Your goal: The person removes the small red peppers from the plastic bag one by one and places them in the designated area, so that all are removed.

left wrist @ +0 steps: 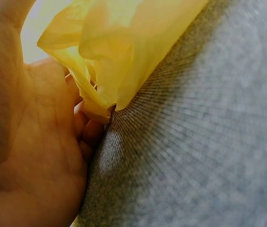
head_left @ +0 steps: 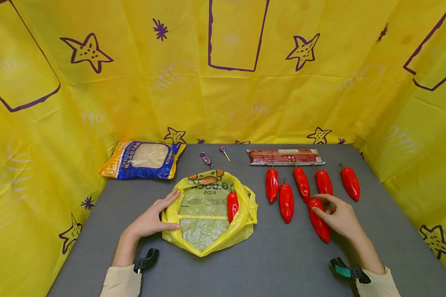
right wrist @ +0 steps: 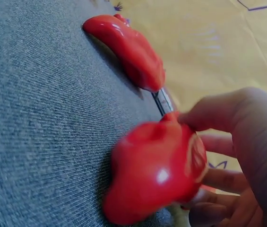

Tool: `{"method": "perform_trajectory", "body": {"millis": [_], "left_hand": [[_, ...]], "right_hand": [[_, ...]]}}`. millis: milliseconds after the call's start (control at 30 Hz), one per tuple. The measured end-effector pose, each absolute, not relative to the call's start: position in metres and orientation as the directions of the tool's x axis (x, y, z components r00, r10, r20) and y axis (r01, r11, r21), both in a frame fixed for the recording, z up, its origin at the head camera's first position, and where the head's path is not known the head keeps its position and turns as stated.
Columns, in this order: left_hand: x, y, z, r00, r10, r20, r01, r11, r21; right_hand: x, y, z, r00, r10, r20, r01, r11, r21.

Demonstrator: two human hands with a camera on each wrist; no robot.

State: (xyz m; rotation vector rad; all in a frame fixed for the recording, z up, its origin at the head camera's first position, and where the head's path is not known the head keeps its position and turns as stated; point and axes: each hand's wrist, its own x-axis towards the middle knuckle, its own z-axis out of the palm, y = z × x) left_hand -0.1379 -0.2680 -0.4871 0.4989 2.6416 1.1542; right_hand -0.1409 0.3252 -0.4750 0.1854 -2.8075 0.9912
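Observation:
A yellow plastic bag [head_left: 208, 246] lies with its mouth spread wide on the grey table, and one red pepper [head_left: 232, 206] is inside near its right wall. My left hand [head_left: 150, 218] holds the bag's left rim between thumb and fingers; the left wrist view shows the fingers partly hidden behind the crumpled plastic [left wrist: 119, 47]. On the right, my right hand [head_left: 340, 216] grips the upper end of another red pepper [head_left: 321, 227], thumb on one side and fingers on the other. That pepper [right wrist: 147, 170] fills the lower middle of the right wrist view.
Several more red peppers [head_left: 286, 203] lie between the bag and the table's right side. Behind them is a long red packet [head_left: 286, 157]. A blue-and-yellow pasta bag [head_left: 145, 160] sits back left. A purple-wrapped candy [head_left: 206, 159] and a lollipop [head_left: 224, 152] lie at the back.

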Motion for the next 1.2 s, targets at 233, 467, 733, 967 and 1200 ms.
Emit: {"method": "perform_trajectory", "body": {"millis": [233,467,733,967,1200], "left_hand": [[-0.138,-0.269,-0.489,-0.92,0.387,-0.064,0.217,0.637,0.739],[-0.139,-0.269,-0.489,-0.92,0.388,-0.061,0.218,0.634,0.742],[-0.139,-0.269,-0.489,-0.92,0.385,-0.067,0.21,0.632,0.746],[-0.138,-0.267,-0.487,-0.921,0.383,-0.072,0.202,0.627,0.752],[-0.138,-0.269,-0.489,-0.92,0.387,-0.068,0.211,0.632,0.746]], "right_hand": [[-0.142,0.326,-0.476,-0.964,-0.039,0.263,-0.187,0.803,-0.567],[-0.143,0.328,-0.473,-0.96,-0.033,0.277,-0.185,0.819,-0.543],[-0.144,0.33,-0.463,-0.96,-0.022,0.278,-0.18,0.81,-0.558],[-0.154,0.332,-0.452,-0.969,-0.009,0.246,-0.151,0.81,-0.567],[-0.173,0.311,-0.444,-0.966,-0.05,0.255,-0.197,0.781,-0.592]]}}
